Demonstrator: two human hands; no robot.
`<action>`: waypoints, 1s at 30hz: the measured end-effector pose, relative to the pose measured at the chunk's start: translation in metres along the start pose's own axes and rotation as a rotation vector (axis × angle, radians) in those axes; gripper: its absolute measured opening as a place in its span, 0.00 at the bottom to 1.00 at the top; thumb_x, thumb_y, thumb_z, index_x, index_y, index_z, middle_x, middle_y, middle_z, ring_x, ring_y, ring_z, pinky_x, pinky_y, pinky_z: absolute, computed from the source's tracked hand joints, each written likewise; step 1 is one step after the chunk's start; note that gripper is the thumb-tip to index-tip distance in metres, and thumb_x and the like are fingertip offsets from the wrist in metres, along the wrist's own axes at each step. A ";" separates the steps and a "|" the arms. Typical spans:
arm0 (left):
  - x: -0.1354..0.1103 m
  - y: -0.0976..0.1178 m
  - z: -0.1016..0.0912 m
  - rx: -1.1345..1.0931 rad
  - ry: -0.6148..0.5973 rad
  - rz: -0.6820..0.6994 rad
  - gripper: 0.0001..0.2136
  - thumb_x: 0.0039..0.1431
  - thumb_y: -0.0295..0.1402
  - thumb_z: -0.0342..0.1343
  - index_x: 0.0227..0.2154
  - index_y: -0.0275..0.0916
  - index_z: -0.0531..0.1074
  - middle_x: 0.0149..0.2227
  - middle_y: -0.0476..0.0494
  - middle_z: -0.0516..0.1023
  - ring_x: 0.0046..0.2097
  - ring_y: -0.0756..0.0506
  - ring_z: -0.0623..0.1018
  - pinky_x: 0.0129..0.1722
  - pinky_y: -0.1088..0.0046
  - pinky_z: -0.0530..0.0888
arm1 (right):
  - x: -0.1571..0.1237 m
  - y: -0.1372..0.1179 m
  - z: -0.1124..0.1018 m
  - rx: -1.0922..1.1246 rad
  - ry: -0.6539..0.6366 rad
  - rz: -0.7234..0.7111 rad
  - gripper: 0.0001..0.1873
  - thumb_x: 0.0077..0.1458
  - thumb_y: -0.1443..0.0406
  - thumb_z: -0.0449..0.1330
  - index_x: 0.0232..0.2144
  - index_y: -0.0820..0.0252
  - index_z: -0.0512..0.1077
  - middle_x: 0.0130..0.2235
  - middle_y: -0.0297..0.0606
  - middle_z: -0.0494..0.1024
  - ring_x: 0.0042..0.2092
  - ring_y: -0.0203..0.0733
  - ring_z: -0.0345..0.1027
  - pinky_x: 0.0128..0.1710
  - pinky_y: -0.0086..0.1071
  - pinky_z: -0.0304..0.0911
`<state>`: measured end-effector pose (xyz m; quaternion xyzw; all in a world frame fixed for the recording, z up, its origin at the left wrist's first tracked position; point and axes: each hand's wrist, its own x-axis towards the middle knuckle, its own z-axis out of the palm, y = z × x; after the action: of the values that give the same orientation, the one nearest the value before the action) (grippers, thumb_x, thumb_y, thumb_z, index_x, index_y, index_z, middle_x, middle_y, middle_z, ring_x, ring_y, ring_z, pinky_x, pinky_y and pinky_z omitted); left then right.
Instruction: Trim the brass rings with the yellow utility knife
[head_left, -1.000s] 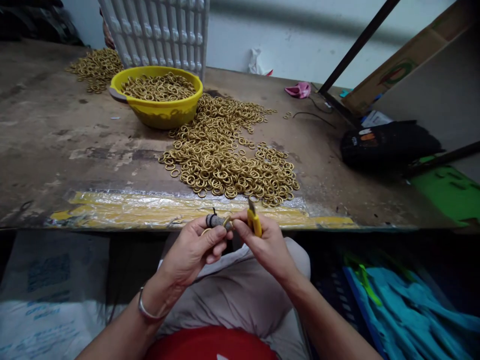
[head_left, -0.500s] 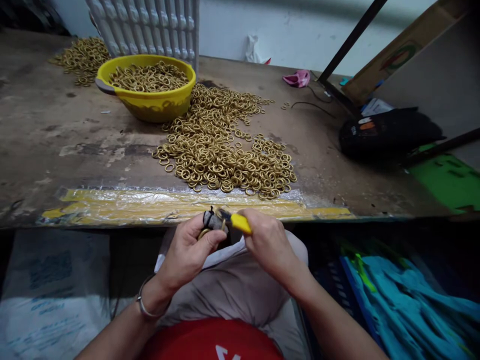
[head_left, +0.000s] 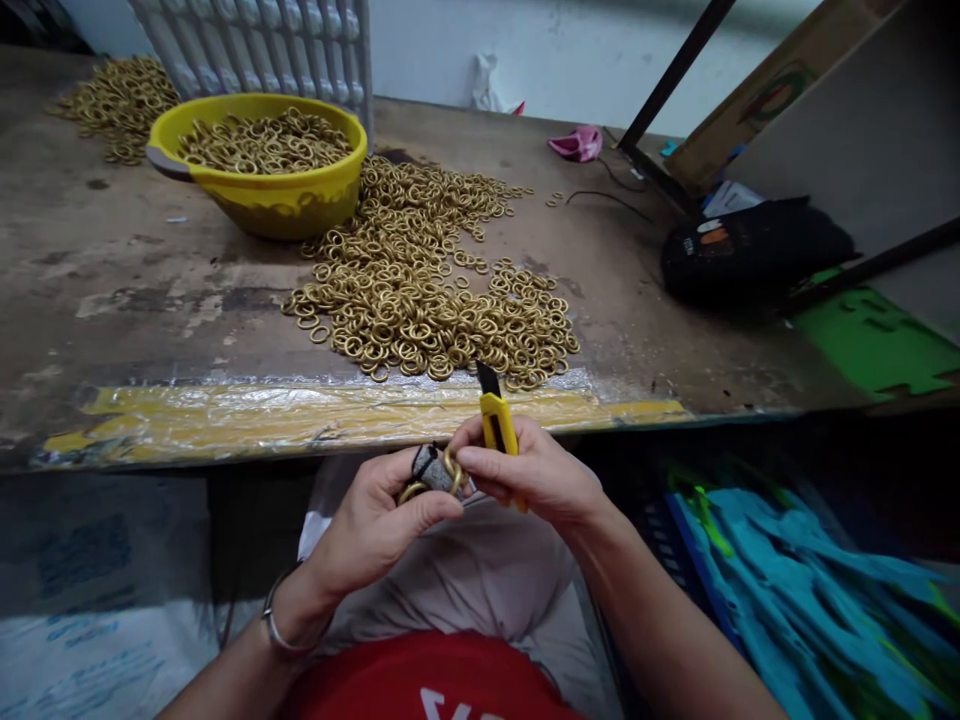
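Note:
My left hand (head_left: 375, 520) is closed around a gold ring (head_left: 450, 470), its thumb wrapped in grey tape (head_left: 432, 466). Another ring shows under its fingers. My right hand (head_left: 536, 472) grips a yellow utility knife (head_left: 496, 420) with the blade pointing up, its fingertips touching the ring. Both hands are held over my lap, just in front of the workbench's taped edge (head_left: 300, 415). A big heap of gold rings (head_left: 420, 295) lies on the bench right beyond the hands.
A yellow basin (head_left: 259, 190) full of rings stands at the back left, with another ring pile (head_left: 112, 95) and a white crate (head_left: 255, 45) behind it. A black bag (head_left: 750, 255) and green foam (head_left: 877, 345) lie right. Teal cloth (head_left: 810, 600) sits below.
The knife swung from lying sideways against the ring to standing blade-up. Both hands dropped slightly lower toward my lap, and the view shifted right.

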<state>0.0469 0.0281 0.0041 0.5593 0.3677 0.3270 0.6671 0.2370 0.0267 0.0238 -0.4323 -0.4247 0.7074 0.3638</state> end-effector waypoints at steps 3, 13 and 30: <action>0.000 0.000 -0.002 0.050 -0.035 -0.034 0.07 0.53 0.34 0.65 0.28 0.36 0.78 0.28 0.46 0.76 0.31 0.47 0.70 0.34 0.74 0.67 | -0.001 -0.004 -0.004 -0.083 -0.035 -0.051 0.11 0.51 0.60 0.65 0.35 0.61 0.75 0.26 0.31 0.74 0.25 0.31 0.65 0.26 0.24 0.62; 0.001 -0.003 0.004 -0.193 0.124 -0.180 0.13 0.47 0.31 0.69 0.37 0.38 0.77 0.31 0.47 0.76 0.26 0.53 0.69 0.24 0.80 0.65 | -0.012 0.000 -0.003 -0.353 0.181 -0.193 0.05 0.52 0.64 0.62 0.28 0.61 0.75 0.27 0.32 0.73 0.29 0.33 0.65 0.30 0.27 0.61; 0.008 0.003 0.020 -0.575 -0.164 -0.279 0.11 0.54 0.35 0.65 0.35 0.32 0.76 0.29 0.45 0.73 0.22 0.56 0.67 0.15 0.86 0.56 | -0.028 0.029 0.015 0.038 0.406 -0.274 0.12 0.54 0.57 0.64 0.35 0.59 0.70 0.23 0.29 0.72 0.21 0.29 0.59 0.20 0.24 0.54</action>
<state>0.0685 0.0256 0.0084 0.3166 0.2786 0.2769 0.8634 0.2287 -0.0134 0.0096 -0.4969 -0.3841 0.5579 0.5425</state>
